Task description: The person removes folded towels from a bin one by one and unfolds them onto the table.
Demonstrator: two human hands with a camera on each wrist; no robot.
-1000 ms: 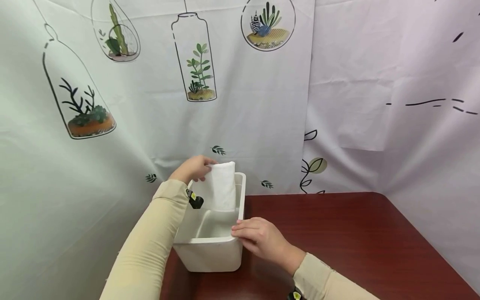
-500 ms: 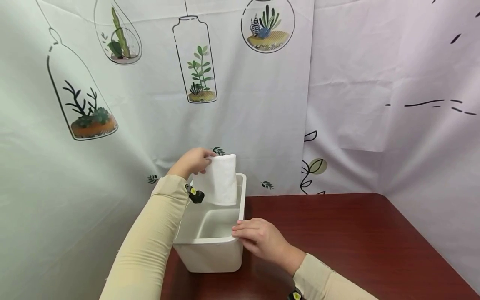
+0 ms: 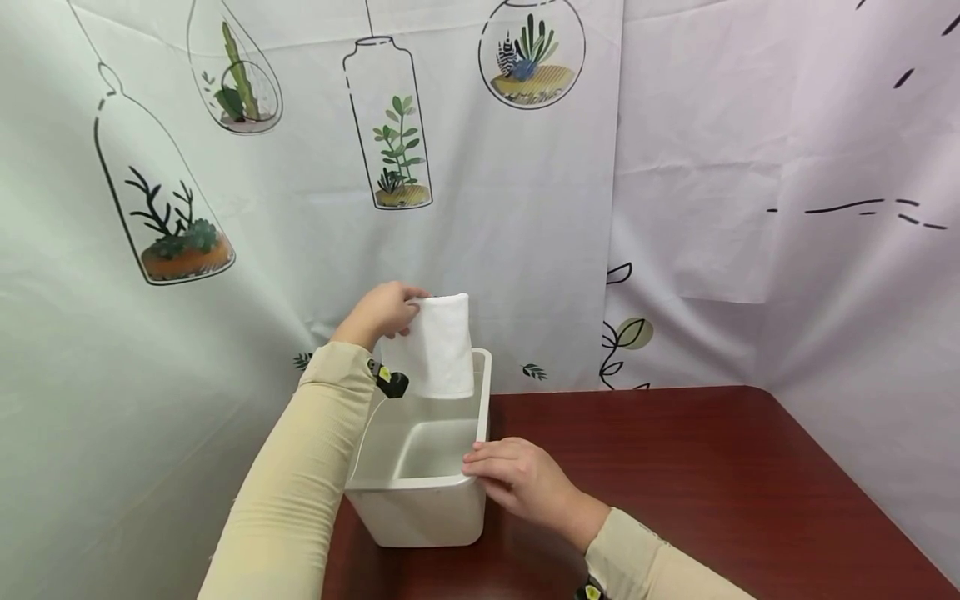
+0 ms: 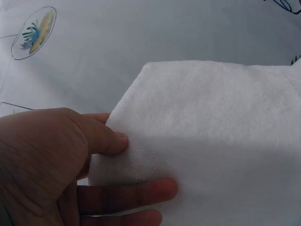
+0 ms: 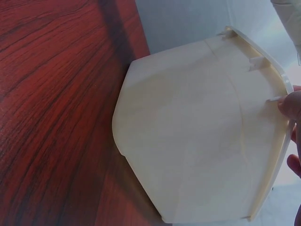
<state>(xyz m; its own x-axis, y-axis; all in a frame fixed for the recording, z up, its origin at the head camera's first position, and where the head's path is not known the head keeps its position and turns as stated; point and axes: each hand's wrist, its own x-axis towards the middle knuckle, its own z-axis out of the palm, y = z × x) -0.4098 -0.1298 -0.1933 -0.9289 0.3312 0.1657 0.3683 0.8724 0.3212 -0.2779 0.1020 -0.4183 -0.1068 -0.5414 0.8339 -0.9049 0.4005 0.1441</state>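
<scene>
The bin (image 3: 427,517) stands on the table (image 3: 675,483), toward its left end — from the bin's middle, most of the tabletop runs off toward three o'clock. The cloth (image 3: 444,350) hangs at the bin's twelve o'clock, the left hand (image 3: 382,312) at the cloth's ten o'clock. The right hand (image 3: 521,479) is on the bin's near right corner, between four and five o'clock. Behind everything hangs the sheet (image 3: 525,233) — twelve o'clock, round to nine.

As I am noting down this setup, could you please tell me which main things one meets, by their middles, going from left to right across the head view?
Domed terrarium print, left hand, white cloth, right hand, leafy print with a green disc.
</scene>
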